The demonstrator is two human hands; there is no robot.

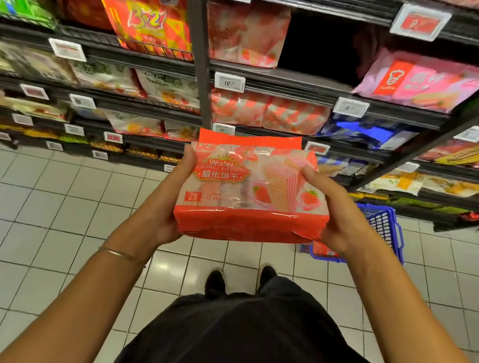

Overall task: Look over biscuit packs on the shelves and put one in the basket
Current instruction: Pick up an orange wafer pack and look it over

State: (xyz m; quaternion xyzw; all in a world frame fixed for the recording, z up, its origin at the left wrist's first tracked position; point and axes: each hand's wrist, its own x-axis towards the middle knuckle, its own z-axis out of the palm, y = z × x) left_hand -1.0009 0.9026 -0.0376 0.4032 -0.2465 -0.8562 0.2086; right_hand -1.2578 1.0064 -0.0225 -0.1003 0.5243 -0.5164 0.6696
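Standing in black shoes [215, 281] on the pale tiled floor [62, 212], the person had both forearms stretched forward, with a thin bangle [121, 254] on the left wrist. Up ahead, the left hand [171, 205] gripped the pack's left end, thumb laid over the top edge, the other fingers out of sight beneath. The right hand [336, 212] clasped the right end the same way.

Between them, at centre frame, sat the strawberry wafer pack [252, 187], face up with the label readable, clear of shelf and basket alike. It looked like the inspection step. To do it well, I'd say, keep the soft wrapper level and the squeeze light, since wafers crush easily. One hand would then need to release so the pack could swing right and down.

The blue basket [381, 221] stood on the floor at centre right, partly hidden behind the right hand, with something red showing inside. Nothing seemed to block that path.

Further back, the shelves [294, 86] carried striped pink packs [267, 113] above the held pack. There was also a price tag [229, 82] reading twelve-something, and a dark gap [319, 46] at upper middle.
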